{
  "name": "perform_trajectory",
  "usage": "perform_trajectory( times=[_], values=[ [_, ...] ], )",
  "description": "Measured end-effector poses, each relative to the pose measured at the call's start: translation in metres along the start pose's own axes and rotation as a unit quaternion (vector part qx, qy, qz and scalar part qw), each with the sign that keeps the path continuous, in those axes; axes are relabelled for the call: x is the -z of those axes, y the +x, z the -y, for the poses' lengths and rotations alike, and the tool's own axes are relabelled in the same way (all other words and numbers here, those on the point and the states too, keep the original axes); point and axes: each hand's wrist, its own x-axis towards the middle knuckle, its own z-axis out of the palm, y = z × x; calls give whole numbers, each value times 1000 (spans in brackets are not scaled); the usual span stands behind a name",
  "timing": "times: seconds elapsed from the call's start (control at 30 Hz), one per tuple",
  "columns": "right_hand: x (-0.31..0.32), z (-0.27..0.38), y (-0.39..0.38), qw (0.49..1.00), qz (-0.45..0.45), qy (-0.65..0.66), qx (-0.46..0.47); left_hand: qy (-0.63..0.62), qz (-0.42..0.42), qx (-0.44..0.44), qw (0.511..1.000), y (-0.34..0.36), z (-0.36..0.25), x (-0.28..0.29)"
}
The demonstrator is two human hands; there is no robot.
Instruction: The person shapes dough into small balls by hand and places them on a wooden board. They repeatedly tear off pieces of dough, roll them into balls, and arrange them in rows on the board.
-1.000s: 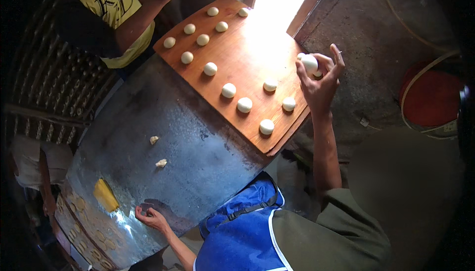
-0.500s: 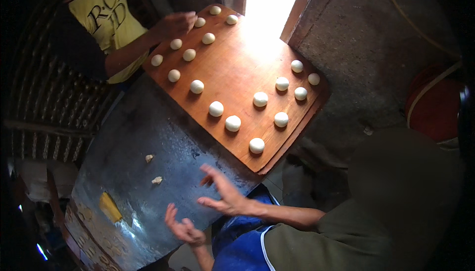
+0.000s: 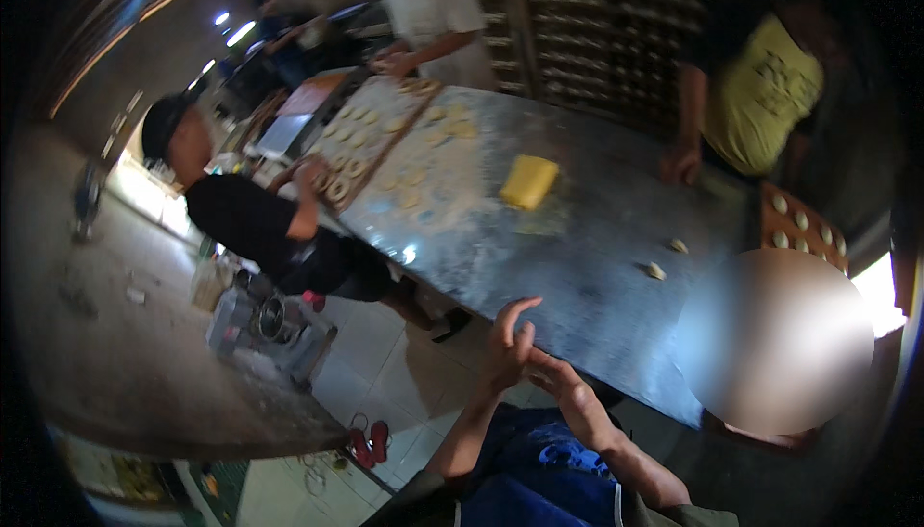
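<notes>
Over the near edge of the metal table (image 3: 616, 320), my hands meet in front of my blue apron (image 3: 553, 450). My left hand (image 3: 510, 344) is open, its fingers apart and slightly curled upward, with nothing in it. Against its palm or wrist lie the outstretched fingers of my right hand (image 3: 568, 387); no object shows in them, though their tips are partly hidden. Two small scraps of dough, one nearer (image 3: 655, 271) and one farther (image 3: 680, 246), rest on the tabletop to the right. Farther off sits a yellow block (image 3: 529, 182), apart from both hands.
A wooden board (image 3: 768, 243) with several dough balls is at the right, partly covered by a blur. A person in yellow (image 3: 765, 94) stands behind the table. Two workers handle dough pieces at its far left end. A machine (image 3: 265, 325) stands on the tiled floor.
The view has swung left, bringing the table's far end and other workers in. My hands, apart before, are now together. The board now lies at the right.
</notes>
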Motion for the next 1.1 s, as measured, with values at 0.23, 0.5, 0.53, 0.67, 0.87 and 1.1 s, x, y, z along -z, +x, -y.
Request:
perform_trajectory(
  times=[0.23, 0.5, 0.53, 0.67, 0.87, 1.1],
  values=[
    [-179, -188, 77, 911, 126, -373, 122, -655, -79, 37, 751, -190, 113, 166],
    [-226, -333, 126, 673, 538, -451, 232, -635, -393, 256, 613, -300, 72, 222],
    [-214, -338, 144, 610, 528, -576, 131, -640, -358, 226, 641, -296, 62, 232],
    [-132, -338, 224, 775, 80, -582, 232, -628, -308, 155, 697, -281, 38, 281],
    [34, -309, 356, 571, -281, -769, 58, -422, -352, 195, 812, -270, 81, 363],
    [108, -285, 426, 565, -223, -795, -19, -387, -336, 298, 805, -259, 126, 409]
  ],
)
